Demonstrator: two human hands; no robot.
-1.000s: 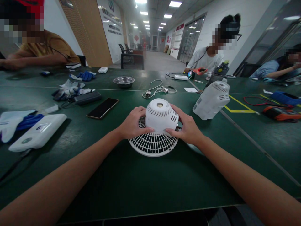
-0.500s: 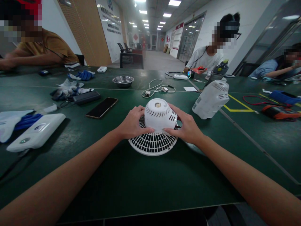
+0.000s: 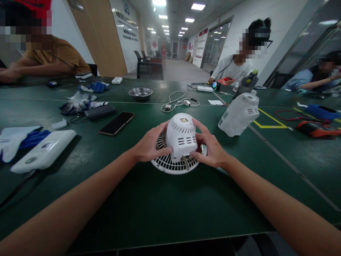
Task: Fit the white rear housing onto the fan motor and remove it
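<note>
Both my hands grip a white slotted fan motor cover (image 3: 181,137) from its two sides. My left hand (image 3: 153,143) has its thumb at the near lower edge and its fingers behind the left side. My right hand (image 3: 209,146) curls round the right side, its thumb also at the near lower edge. Under the cover lies a round white fan grille (image 3: 174,169) on the green table. A metal piece shows below the cover's near edge, over the grille. Part of a shiny piece shows beside my right palm; the cover's inside is hidden.
A white housing (image 3: 239,115) stands to the right, a multimeter (image 3: 317,128) farther right. To the left lie a phone (image 3: 116,123), gloves (image 3: 77,103) and a white device (image 3: 44,152). A metal bowl (image 3: 140,93) and a white cable (image 3: 178,103) lie beyond. Other people sit across the table.
My hands have turned the motor cover, so its slotted side now faces me. The metal piece below its near edge has come into view. The grille has shifted slightly right.
</note>
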